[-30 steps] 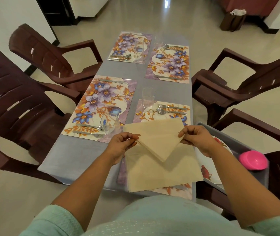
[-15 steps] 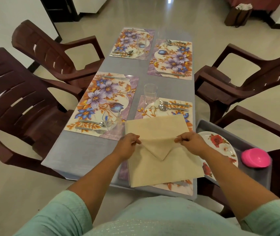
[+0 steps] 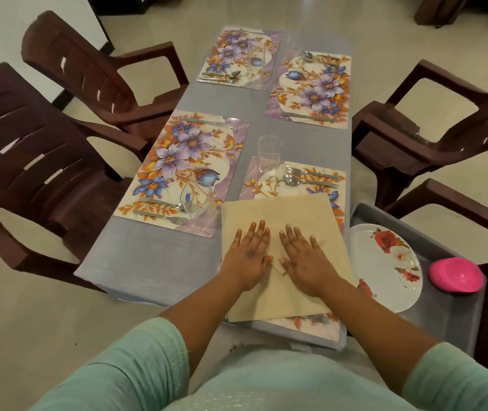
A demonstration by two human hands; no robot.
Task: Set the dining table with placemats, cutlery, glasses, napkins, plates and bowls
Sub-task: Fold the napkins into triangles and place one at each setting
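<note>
A beige napkin (image 3: 284,212) lies on the near right floral placemat (image 3: 320,176), its top corners folded down to a point between my hands. My left hand (image 3: 248,256) and my right hand (image 3: 305,259) press flat on it side by side, fingers straight. Beyond the napkin, a fork and spoon (image 3: 305,178) lie on that placemat with a clear glass (image 3: 269,155) at its far left corner. The near left placemat (image 3: 183,170) carries a knife, fork, spoon and a glass (image 3: 197,200). The two far placemats (image 3: 311,87) also hold cutlery.
To my right a grey tray (image 3: 444,318) holds a white rose-patterned plate (image 3: 385,262) and a pink bowl (image 3: 456,274). Brown plastic armchairs (image 3: 38,161) stand along both long sides of the grey table (image 3: 154,256).
My hands brought the napkin's folded corners down and let go of them; both hands now lie flat on the napkin. The camera has moved closer over the table.
</note>
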